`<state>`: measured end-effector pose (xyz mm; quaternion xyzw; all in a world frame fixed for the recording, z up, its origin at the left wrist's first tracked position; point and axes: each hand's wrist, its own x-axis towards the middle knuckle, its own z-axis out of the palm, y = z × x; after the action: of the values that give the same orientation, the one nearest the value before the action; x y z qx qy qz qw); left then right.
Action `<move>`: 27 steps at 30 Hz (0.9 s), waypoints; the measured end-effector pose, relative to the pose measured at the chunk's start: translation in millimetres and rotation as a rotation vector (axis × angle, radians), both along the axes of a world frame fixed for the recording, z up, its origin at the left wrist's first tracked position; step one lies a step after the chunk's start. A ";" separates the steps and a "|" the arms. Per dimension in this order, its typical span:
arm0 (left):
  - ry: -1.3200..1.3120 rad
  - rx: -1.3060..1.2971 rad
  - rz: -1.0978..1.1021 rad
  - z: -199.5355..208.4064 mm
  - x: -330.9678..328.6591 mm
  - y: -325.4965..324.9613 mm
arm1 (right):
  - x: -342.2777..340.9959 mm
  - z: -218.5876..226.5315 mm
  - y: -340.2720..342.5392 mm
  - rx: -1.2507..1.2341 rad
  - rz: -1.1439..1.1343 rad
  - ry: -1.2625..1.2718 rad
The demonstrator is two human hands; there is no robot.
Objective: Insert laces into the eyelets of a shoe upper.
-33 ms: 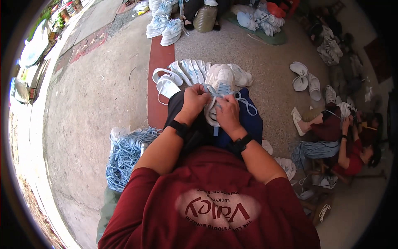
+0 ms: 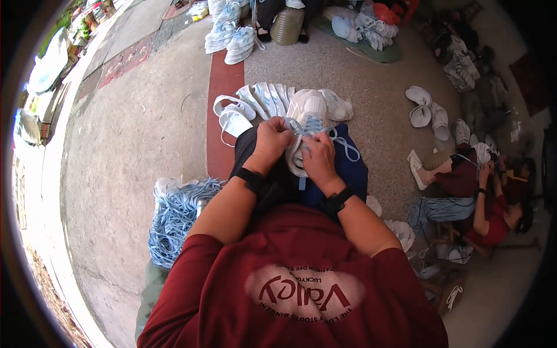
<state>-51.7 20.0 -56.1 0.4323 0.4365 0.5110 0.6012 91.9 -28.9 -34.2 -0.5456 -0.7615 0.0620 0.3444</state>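
Observation:
A white sneaker [image 2: 296, 158] with light blue lacing lies over my lap, its opening toward me. My left hand [image 2: 272, 142] is closed at the left of the lacing, thumb and fingertips pinching a light blue shoelace [image 2: 293, 124]. On the other side, my right hand [image 2: 320, 155] has its fingers bent in against the tongue and laces, gripping the lace; its fingertips are partly hidden. A loose lace loop [image 2: 351, 152] hangs out to the right of that hand. Just beyond stands another pale sneaker [image 2: 310, 102].
A row of white shoes [image 2: 264, 97] stands beyond my knees. At my left lies a heap of light blue laces [image 2: 174, 223]. More shoes [image 2: 428, 112] rest on the floor to the right, near a seated co-worker [image 2: 493, 214]. Stacked shoes [image 2: 232, 37] stand far ahead.

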 end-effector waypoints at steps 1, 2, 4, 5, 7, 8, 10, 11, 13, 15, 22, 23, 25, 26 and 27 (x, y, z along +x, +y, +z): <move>0.097 0.041 0.019 -0.6 -1.5 1.0 | -0.3 0.1 -0.1 0.001 -0.001 0.001; 0.195 0.083 0.039 -1.2 -2.5 1.6 | -1.1 0.1 -0.1 0.001 -0.001 0.011; 0.401 0.197 0.060 0.7 -0.1 0.1 | -2.7 0.1 0.0 0.001 -0.003 0.023; 0.605 0.310 0.083 3.2 2.0 -1.6 | -3.6 0.2 0.9 0.013 -0.006 0.016; 0.821 0.430 0.108 15.9 10.3 -9.6 | -5.1 0.0 2.9 0.029 -0.013 0.013; 1.035 0.550 0.136 22.4 13.1 -13.5 | -5.6 -1.9 4.2 0.051 -0.040 0.006; 1.060 0.615 0.047 21.9 12.3 -17.2 | -8.7 -5.6 8.2 0.076 -0.073 0.004; 1.085 0.628 0.035 23.0 12.0 -20.0 | -11.3 -7.2 11.5 0.094 -0.104 -0.024; 1.111 0.646 0.016 25.5 12.2 -25.5 | -13.6 -11.1 15.8 0.114 -0.141 -0.047; 1.096 0.597 0.054 27.7 13.5 -30.7 | -12.5 -16.2 17.1 0.135 -0.163 -0.082; 0.924 0.787 0.182 35.1 -2.5 -36.8 | 19.0 21.5 -38.3 0.074 0.022 -0.176; 0.978 0.873 0.096 36.9 2.5 -35.7 | 30.1 20.7 -48.6 0.011 0.033 -0.151; 1.082 0.996 -0.046 33.2 15.3 -32.2 | 44.7 16.9 -53.6 -0.052 0.037 -0.125; 1.080 0.999 -0.051 29.4 20.6 -30.3 | 50.0 11.7 -51.8 -0.107 -0.007 0.009; 1.141 0.998 -0.063 25.8 25.4 -28.8 | 53.7 8.2 -50.0 -0.160 -0.050 0.144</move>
<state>-26.3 -8.8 -30.3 0.8626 0.3842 0.3277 0.0294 145.6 -78.9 -26.0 -0.5844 -0.7135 0.1530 0.3550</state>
